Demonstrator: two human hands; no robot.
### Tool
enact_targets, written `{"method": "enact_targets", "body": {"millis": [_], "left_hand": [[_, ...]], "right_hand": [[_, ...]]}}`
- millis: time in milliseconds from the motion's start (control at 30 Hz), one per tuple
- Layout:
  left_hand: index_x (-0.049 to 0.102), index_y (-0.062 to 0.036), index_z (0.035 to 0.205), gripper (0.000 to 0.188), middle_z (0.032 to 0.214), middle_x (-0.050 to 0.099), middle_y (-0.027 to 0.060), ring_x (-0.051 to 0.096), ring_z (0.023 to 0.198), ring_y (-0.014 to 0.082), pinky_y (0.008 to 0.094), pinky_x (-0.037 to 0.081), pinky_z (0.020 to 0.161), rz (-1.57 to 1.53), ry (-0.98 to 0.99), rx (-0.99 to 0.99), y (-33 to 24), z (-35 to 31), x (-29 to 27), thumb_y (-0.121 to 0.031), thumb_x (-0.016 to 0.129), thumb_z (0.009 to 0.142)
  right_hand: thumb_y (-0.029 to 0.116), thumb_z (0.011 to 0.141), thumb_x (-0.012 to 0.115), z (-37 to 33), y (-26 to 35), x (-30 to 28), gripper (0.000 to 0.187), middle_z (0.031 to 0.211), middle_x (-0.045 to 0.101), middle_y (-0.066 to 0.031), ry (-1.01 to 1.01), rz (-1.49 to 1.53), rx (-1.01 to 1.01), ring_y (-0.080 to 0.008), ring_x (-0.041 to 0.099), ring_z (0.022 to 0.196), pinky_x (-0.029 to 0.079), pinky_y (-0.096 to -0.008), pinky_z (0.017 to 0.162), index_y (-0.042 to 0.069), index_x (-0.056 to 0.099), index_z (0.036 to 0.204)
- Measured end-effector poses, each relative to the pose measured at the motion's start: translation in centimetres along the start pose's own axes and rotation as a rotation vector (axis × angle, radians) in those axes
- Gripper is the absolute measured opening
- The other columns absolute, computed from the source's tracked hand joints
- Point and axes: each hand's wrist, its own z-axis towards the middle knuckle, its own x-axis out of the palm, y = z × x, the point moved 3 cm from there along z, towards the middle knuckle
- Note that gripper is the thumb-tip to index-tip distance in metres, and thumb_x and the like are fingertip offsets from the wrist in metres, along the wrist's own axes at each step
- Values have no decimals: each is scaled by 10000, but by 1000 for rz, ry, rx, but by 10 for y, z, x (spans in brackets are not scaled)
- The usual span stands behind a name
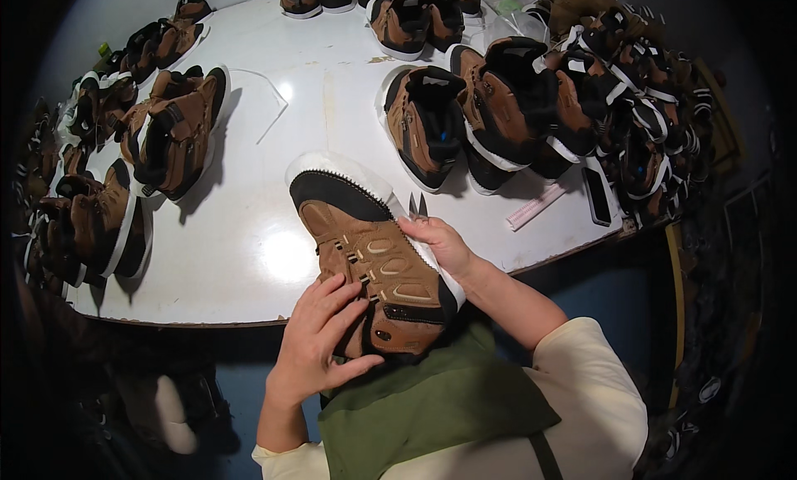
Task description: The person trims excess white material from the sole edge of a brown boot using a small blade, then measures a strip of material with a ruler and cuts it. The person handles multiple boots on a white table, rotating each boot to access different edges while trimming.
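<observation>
A brown and black shoe (365,247) with a thick white sole is held tilted over the table's near edge, toe pointing away from me. Across its lace area and collar lies my left hand (320,330), fingers bent over the upper and thumb at the opening. My right hand (440,243) is closed at the sole's right side, its thumb by the stitched edge. Two pointed metal blades of small scissors (418,207) stick up from that hand; their handle is hidden in the fingers. The blades point away from the shoe.
Brown shoes (423,123) stand right of centre, with a large pile (647,106) beyond. More shoes (174,135) line the left side and the back. A black phone (596,191) and a pale pink stick (535,208) lie near the right edge of the white table (249,264).
</observation>
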Motion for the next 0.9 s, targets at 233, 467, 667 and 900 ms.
{"method": "enact_targets", "body": {"millis": [233,467,667,900], "left_hand": [[643,-30,1131,562,1240,600,147,544,1191,345,500,385,1035,33,-40,64,6,-11,4,-240,802,635],[661,-5,1066,458,1153,647,147,612,1096,334,482,432,996,-11,-134,127,20,-19,9,-139,754,638],[661,8,1046,432,1131,652,150,621,1069,333,475,459,966,49,-149,119,28,-17,18,-113,732,638],[635,52,1035,412,1123,636,194,613,1054,381,471,465,949,37,-163,103,39,-18,23,-82,680,648]], "right_hand": [[253,1023,428,1,-9,-5,381,1151,631,-114,86,118,55,-174,643,989,519,-299,880,-48,525,1235],[274,1020,438,2,-4,-13,401,1118,646,-124,72,171,22,-173,651,971,526,-301,864,-68,552,1194],[262,1012,470,10,-7,-26,377,1112,645,-105,9,51,2,-145,632,971,500,-271,872,-64,565,1177],[264,1008,482,16,-6,-25,376,1107,640,-97,11,45,9,-133,616,988,481,-271,891,-66,575,1161]]}}
